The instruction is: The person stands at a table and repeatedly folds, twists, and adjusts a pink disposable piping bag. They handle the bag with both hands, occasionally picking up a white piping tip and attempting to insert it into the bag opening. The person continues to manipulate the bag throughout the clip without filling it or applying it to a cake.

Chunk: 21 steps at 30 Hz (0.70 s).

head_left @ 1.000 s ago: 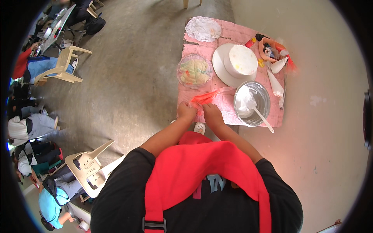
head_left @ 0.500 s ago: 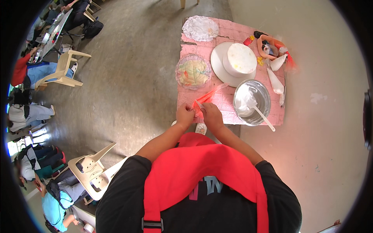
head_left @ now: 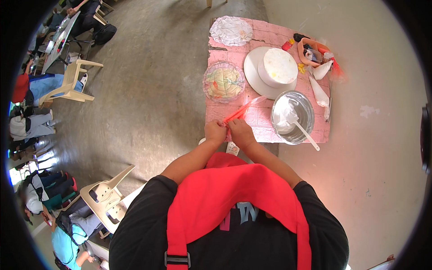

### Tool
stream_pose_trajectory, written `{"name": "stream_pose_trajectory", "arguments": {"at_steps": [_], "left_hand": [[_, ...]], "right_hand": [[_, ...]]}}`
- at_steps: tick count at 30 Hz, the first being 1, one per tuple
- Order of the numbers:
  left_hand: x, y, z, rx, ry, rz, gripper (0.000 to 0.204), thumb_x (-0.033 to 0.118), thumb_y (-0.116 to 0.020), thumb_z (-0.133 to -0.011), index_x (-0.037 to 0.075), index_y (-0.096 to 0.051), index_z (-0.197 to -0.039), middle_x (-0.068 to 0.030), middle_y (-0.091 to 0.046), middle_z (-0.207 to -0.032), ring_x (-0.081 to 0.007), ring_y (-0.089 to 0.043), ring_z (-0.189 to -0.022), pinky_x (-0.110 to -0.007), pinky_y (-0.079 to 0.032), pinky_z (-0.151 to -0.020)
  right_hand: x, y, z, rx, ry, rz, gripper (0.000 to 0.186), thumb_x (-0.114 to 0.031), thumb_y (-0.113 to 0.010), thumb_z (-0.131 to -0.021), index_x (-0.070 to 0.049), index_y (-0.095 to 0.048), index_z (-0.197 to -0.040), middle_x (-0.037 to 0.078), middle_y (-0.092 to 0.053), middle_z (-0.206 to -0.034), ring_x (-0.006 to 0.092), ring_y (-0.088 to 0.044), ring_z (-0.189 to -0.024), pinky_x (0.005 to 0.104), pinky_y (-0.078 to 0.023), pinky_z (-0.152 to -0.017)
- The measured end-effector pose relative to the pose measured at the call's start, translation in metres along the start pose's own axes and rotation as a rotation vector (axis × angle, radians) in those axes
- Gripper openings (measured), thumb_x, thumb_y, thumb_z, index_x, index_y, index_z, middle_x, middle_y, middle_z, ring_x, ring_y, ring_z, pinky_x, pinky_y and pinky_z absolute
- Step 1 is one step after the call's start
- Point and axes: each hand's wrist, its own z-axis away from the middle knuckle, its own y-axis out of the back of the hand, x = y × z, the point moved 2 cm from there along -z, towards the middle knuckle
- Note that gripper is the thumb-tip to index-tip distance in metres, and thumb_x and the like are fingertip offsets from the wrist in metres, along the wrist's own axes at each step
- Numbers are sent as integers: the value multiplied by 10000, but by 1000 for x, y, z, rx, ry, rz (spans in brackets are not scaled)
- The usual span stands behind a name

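Observation:
Above the near edge of the pink table, my left hand and my right hand are close together. Both are closed on a red, translucent piping bag, whose clear narrow end points away to the upper right. My fingers hide its gathered near end. Just right of my right hand stands a metal bowl of white icing, with a white spatula leaning over its rim. Beyond the bowl, a round white-iced cake sits on a round white board.
Two filled white piping bags lie along the table's right side, by an orange basket of small items. A plastic-covered round thing and a white frilly cover are at left. A wall runs along the right. Plastic chairs stand left.
My right hand has closed further over the bag and covers more of its near end. The bag looks more narrowly gathered between my hands. Bowl and cake stay put.

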Motion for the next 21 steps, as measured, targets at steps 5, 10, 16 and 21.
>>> {"name": "stream_pose_trajectory", "arguments": {"at_steps": [5, 10, 16, 21], "left_hand": [[-3, 1, 0, -80, 88, 45, 198, 128, -761, -644, 10, -602, -657, -154, -633, -607, -231, -648, -540, -344, -526, -521], [4, 4, 3, -59, 44, 0, 215, 167, -748, -653, 2, -613, -671, -181, -635, -656, -281, -650, -606, -358, -523, -571], [11, 10, 4, -24, -14, -8, 203, 164, -739, -660, 5, -614, -657, -182, -636, -662, -281, -650, -610, -359, -511, -554], [1, 5, 3, -62, -5, 62, 183, 112, -741, -660, 4, -596, -634, -162, -623, -594, -236, -642, -527, -337, -508, -505]], "right_hand": [[-6, 3, 1, 111, -97, -54, 135, -37, -544, -738, -40, -525, -872, 128, -539, -819, 307, -552, -798, 385, -478, -678], [-10, 7, 3, -33, -64, -71, 160, -54, -551, -748, -47, -524, -905, 123, -548, -866, 308, -555, -827, 399, -490, -692], [-11, -2, 0, -58, -69, -14, 202, -59, -566, -740, -47, -527, -938, 121, -544, -891, 303, -553, -838, 395, -500, -700], [-7, 1, -1, 41, -119, 6, 228, -43, -560, -735, -54, -532, -961, 115, -539, -895, 303, -551, -833, 385, -504, -693]]}}
